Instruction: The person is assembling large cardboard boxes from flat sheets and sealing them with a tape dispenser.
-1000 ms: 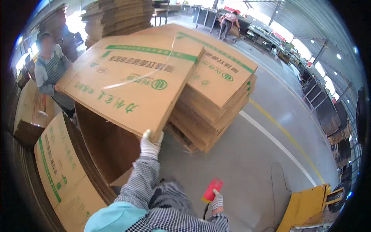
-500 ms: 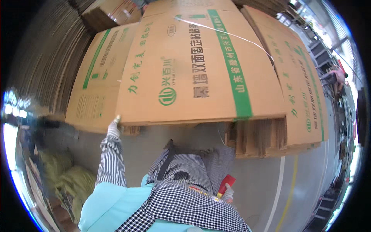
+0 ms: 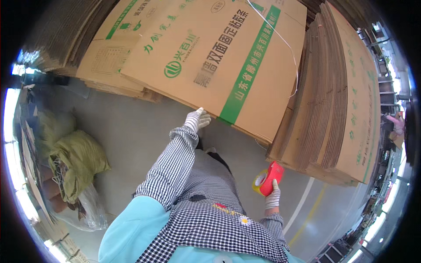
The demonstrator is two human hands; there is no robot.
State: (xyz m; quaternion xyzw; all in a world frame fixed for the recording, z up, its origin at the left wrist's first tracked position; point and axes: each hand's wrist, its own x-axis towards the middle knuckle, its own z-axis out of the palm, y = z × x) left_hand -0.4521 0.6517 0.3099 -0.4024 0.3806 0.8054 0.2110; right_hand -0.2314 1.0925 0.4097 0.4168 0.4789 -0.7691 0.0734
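Observation:
My left hand (image 3: 198, 119), in a striped white glove, is at the front edge of a large flat cardboard carton (image 3: 153, 59). Its fingers stretch out toward the edge; whether they touch it I cannot tell. The carton lies on top of a stack, brown with green and dark print and a green band, and a thin white strap (image 3: 280, 37) runs across it. Low on the right, my right hand (image 3: 272, 195) is wrapped round a red tape dispenser (image 3: 272, 177). A yellowish tape roll (image 3: 259, 180) sits in the dispenser, held clear of the stack.
To the right stands another thick stack of flattened cartons (image 3: 324, 96), edges showing. More printed cartons (image 3: 103, 57) lie to the left. A green woven sack (image 3: 79, 160) and clear plastic (image 3: 94, 210) rest on the grey floor (image 3: 136, 140). A person in pink (image 3: 397, 122) is far right.
My left hand has left the carton's left corner and shifted right along its front edge. The right hand has raised the tape dispenser. The top carton now lies slanted, baring the right-hand stack's edges.

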